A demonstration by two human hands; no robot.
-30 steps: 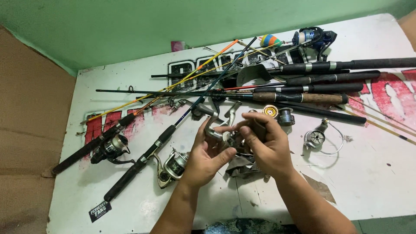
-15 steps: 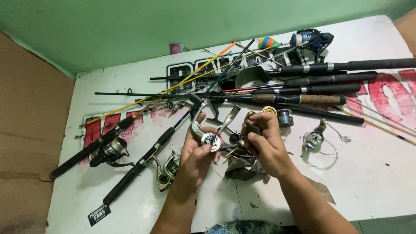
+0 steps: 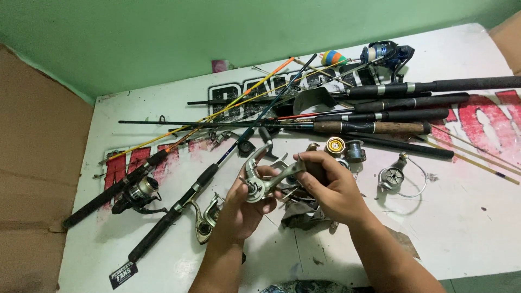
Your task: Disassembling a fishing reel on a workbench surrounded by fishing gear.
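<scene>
My left hand grips a silver fishing reel body from below, over the middle of the white board. My right hand pinches the right end of the same reel body and covers a dark part behind its fingers. Loose reel parts lie just past my right hand: a gold spool, a grey spool and a silver rotor with a wire bail. Under my hands sits a crumpled grey rag with small parts, mostly hidden.
Several fishing rods lie across the white printed board, handles to the right and lower left. A rod with a black reel and another with a silver reel lie at left. Cardboard borders the left side; a green wall stands behind.
Both hands have lifted the silver reel body a little and turned it, so its foot and arm now stick up between them. My right hand has closed on its right end.
</scene>
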